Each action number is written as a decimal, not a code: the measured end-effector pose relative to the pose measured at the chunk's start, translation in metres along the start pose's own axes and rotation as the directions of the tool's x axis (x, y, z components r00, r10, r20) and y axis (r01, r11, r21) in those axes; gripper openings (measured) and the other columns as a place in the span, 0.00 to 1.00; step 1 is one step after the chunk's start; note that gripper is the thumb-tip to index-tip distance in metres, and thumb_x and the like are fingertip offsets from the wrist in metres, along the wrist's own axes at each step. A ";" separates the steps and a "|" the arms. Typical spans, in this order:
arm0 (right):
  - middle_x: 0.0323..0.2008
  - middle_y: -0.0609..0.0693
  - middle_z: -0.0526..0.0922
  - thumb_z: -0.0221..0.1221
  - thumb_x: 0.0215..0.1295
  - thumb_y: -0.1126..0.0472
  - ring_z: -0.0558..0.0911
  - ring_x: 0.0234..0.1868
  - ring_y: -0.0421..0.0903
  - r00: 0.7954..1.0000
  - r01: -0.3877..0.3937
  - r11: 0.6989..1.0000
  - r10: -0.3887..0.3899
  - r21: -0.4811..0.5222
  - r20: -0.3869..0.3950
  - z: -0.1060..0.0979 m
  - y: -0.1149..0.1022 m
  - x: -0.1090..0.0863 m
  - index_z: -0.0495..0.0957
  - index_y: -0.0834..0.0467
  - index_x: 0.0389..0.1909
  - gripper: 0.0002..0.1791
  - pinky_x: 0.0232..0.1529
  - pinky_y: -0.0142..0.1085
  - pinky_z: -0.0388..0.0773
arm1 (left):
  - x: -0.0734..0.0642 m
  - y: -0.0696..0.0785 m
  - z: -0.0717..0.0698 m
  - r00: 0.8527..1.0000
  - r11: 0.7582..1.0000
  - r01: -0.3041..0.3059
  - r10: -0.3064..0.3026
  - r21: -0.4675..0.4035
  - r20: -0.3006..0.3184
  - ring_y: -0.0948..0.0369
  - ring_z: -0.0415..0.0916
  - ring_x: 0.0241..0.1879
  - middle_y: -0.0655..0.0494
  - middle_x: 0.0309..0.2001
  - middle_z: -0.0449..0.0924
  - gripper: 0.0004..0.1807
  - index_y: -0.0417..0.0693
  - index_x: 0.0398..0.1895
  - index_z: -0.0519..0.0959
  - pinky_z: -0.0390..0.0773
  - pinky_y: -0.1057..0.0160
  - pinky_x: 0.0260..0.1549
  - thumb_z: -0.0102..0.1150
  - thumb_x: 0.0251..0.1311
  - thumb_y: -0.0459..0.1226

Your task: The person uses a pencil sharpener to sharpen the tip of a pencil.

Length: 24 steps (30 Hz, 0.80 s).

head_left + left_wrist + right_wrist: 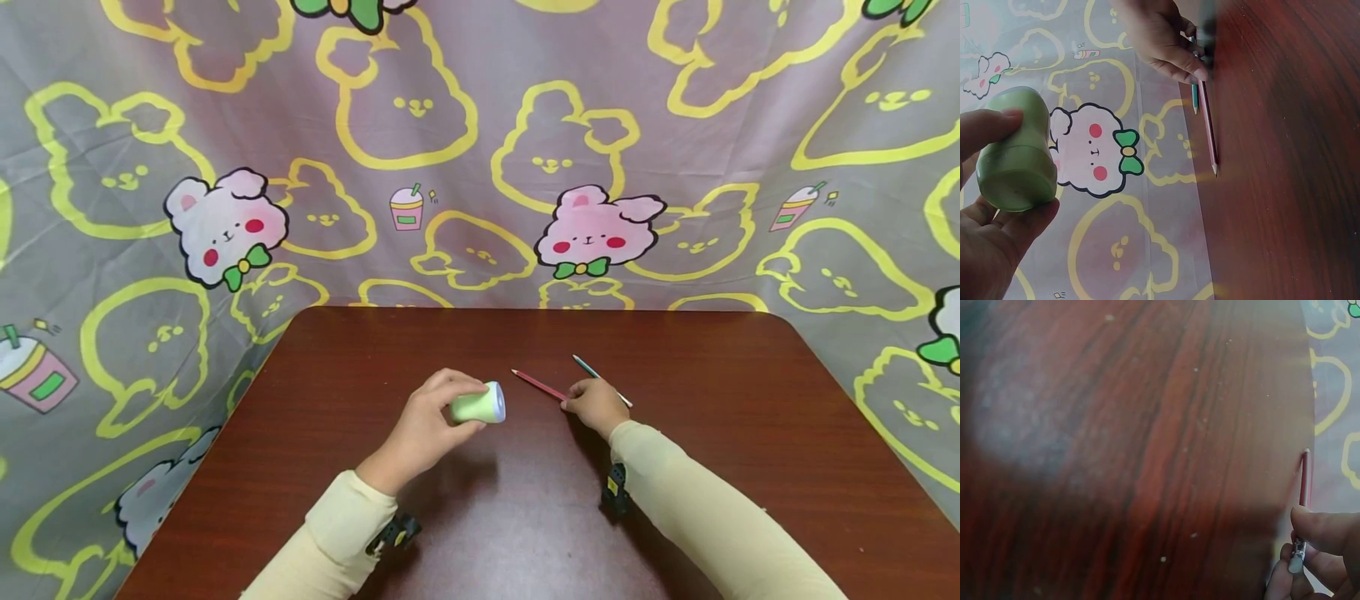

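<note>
My left hand (420,429) grips a light green cylinder-shaped container (474,405), held tilted on its side above the table with its pale bluish-white end turned right. In the left wrist view the container (1016,150) narrows slightly in the middle, with the thumb on one side and fingers on the other. My right hand (596,407) pinches a red pencil (536,383) near its eraser end; the sharpened tip points to the far left. The right wrist view shows the metal band and whitish eraser (1296,565). A teal pencil (587,367) lies just behind the right hand, partly hidden by it.
The dark red-brown wooden table (360,350) has rounded far corners. A grey curtain (465,167) with bunny and yellow outline prints hangs close behind it and along both sides. A small black camera sits on each wrist.
</note>
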State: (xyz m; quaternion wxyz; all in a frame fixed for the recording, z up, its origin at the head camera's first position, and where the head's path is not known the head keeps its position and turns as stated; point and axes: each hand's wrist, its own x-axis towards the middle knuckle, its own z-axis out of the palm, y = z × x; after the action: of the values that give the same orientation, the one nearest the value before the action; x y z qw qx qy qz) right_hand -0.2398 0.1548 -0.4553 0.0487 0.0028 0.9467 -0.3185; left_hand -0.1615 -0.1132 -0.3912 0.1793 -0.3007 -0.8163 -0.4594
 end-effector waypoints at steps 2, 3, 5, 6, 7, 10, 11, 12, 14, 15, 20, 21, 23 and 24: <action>0.41 0.57 0.85 0.66 0.57 0.59 0.82 0.41 0.52 1.000 0.002 1.000 -0.002 -0.016 -0.003 0.001 0.000 0.000 0.84 0.64 0.42 0.15 0.43 0.50 0.75 | 0.000 0.000 0.000 1.000 1.000 -0.003 0.003 -0.003 -0.001 0.54 0.76 0.42 0.50 0.44 0.79 0.23 0.42 0.43 0.83 0.76 0.68 0.32 0.73 0.38 0.23; 0.41 0.57 0.85 0.66 0.57 0.59 0.82 0.41 0.52 1.000 0.007 1.000 -0.007 -0.029 -0.006 0.001 0.000 -0.001 0.84 0.64 0.42 0.15 0.42 0.50 0.76 | 0.000 0.000 0.000 1.000 1.000 -0.005 0.005 -0.004 -0.001 0.54 0.76 0.42 0.50 0.44 0.79 0.23 0.42 0.43 0.83 0.76 0.68 0.32 0.73 0.39 0.23; 0.40 0.56 0.85 0.66 0.56 0.59 0.82 0.40 0.52 1.000 0.010 0.999 -0.011 -0.051 -0.014 0.002 -0.001 -0.001 0.84 0.63 0.41 0.14 0.41 0.50 0.76 | 0.000 0.000 0.001 1.000 1.000 -0.006 0.006 -0.003 -0.001 0.54 0.76 0.42 0.50 0.44 0.79 0.23 0.42 0.43 0.83 0.76 0.68 0.33 0.73 0.39 0.23; 0.40 0.56 0.85 0.66 0.56 0.59 0.82 0.40 0.52 1.000 0.012 0.998 -0.013 -0.059 -0.016 0.003 -0.001 -0.001 0.84 0.63 0.41 0.14 0.41 0.49 0.76 | 0.000 0.000 0.001 1.000 1.000 -0.003 0.003 -0.002 0.000 0.54 0.76 0.43 0.50 0.44 0.79 0.23 0.42 0.43 0.83 0.76 0.68 0.33 0.73 0.39 0.23; 0.40 0.55 0.86 0.66 0.56 0.59 0.82 0.40 0.52 1.000 0.013 0.998 -0.015 -0.067 -0.017 0.003 -0.002 -0.001 0.84 0.63 0.41 0.14 0.40 0.49 0.76 | 0.000 0.000 0.001 1.000 1.000 0.000 0.000 0.000 0.000 0.54 0.77 0.43 0.50 0.44 0.79 0.23 0.42 0.43 0.83 0.76 0.68 0.33 0.73 0.38 0.23; 0.39 0.54 0.86 0.66 0.55 0.59 0.82 0.39 0.51 1.000 0.012 0.997 -0.013 -0.074 -0.021 0.004 -0.003 -0.002 0.84 0.62 0.40 0.13 0.38 0.49 0.76 | 0.000 0.000 0.000 1.000 1.000 0.004 -0.004 0.006 0.001 0.54 0.77 0.43 0.50 0.44 0.79 0.23 0.42 0.42 0.83 0.76 0.67 0.34 0.73 0.37 0.23; 0.38 0.54 0.86 0.66 0.55 0.59 0.82 0.39 0.51 1.000 0.013 0.997 -0.015 -0.075 -0.021 0.004 -0.003 -0.003 0.84 0.62 0.40 0.13 0.38 0.49 0.76 | 0.000 0.000 0.000 1.000 1.000 0.004 -0.004 0.007 0.000 0.54 0.77 0.43 0.49 0.43 0.79 0.23 0.41 0.42 0.83 0.76 0.67 0.34 0.73 0.37 0.23; 0.38 0.54 0.86 0.66 0.55 0.59 0.82 0.39 0.51 1.000 0.016 0.997 -0.018 -0.077 -0.021 0.004 -0.003 -0.003 0.84 0.62 0.40 0.13 0.38 0.49 0.76 | 0.000 0.001 0.000 1.000 1.000 0.006 -0.006 0.008 0.000 0.54 0.77 0.43 0.49 0.43 0.79 0.23 0.41 0.42 0.83 0.76 0.67 0.34 0.74 0.37 0.23; 0.38 0.53 0.86 0.67 0.55 0.59 0.82 0.39 0.51 1.000 0.020 0.997 -0.022 -0.079 -0.021 0.004 -0.003 -0.004 0.84 0.61 0.40 0.13 0.38 0.49 0.76 | 0.000 0.001 0.000 1.000 1.000 0.003 -0.003 0.008 -0.001 0.54 0.77 0.43 0.49 0.43 0.79 0.23 0.41 0.42 0.83 0.76 0.67 0.33 0.74 0.37 0.23; 0.38 0.53 0.86 0.67 0.54 0.59 0.83 0.39 0.51 0.999 0.023 0.997 -0.025 -0.080 -0.021 0.004 -0.003 -0.004 0.84 0.61 0.40 0.13 0.39 0.49 0.76 | 0.000 0.001 0.000 1.000 1.000 0.002 -0.002 0.009 -0.001 0.54 0.77 0.43 0.49 0.43 0.79 0.23 0.41 0.42 0.83 0.76 0.67 0.33 0.74 0.37 0.23; 0.39 0.53 0.86 0.67 0.54 0.58 0.83 0.42 0.53 0.999 0.028 0.996 -0.030 -0.090 -0.020 0.004 -0.002 -0.005 0.84 0.61 0.41 0.14 0.40 0.51 0.76 | 0.001 0.001 0.000 1.000 1.000 0.006 -0.006 0.012 0.003 0.54 0.76 0.43 0.50 0.44 0.79 0.23 0.42 0.42 0.83 0.76 0.67 0.34 0.74 0.37 0.23; 0.39 0.53 0.86 0.67 0.55 0.58 0.83 0.43 0.53 0.999 0.030 0.995 -0.032 -0.093 -0.020 0.004 -0.002 -0.005 0.84 0.60 0.41 0.14 0.41 0.52 0.76 | 0.001 0.001 0.000 1.000 1.000 0.007 -0.007 0.013 0.004 0.54 0.76 0.44 0.50 0.44 0.79 0.23 0.42 0.42 0.83 0.77 0.67 0.34 0.74 0.37 0.23; 0.40 0.53 0.86 0.66 0.55 0.58 0.83 0.44 0.54 0.999 0.037 0.994 -0.039 -0.099 -0.017 0.004 -0.002 -0.005 0.83 0.61 0.43 0.15 0.42 0.52 0.76 | 0.002 0.001 0.000 1.000 1.000 0.009 -0.010 0.012 0.004 0.54 0.76 0.43 0.50 0.44 0.79 0.23 0.42 0.42 0.83 0.77 0.67 0.34 0.74 0.37 0.23; 0.41 0.54 0.86 0.66 0.55 0.58 0.82 0.44 0.54 0.999 0.045 0.994 -0.047 -0.104 -0.017 0.003 -0.002 -0.005 0.83 0.61 0.44 0.16 0.43 0.52 0.76 | 0.002 0.001 0.000 1.000 1.000 0.011 -0.011 0.011 0.005 0.54 0.76 0.43 0.50 0.44 0.79 0.23 0.42 0.42 0.83 0.77 0.67 0.34 0.74 0.37 0.23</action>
State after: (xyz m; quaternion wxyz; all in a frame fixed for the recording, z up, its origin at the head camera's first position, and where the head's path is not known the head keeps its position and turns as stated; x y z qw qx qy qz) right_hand -0.2344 0.1513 -0.4562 0.0323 -0.0183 0.9621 -0.2700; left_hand -0.1620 -0.1119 -0.3895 0.1764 -0.2963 -0.8209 -0.4551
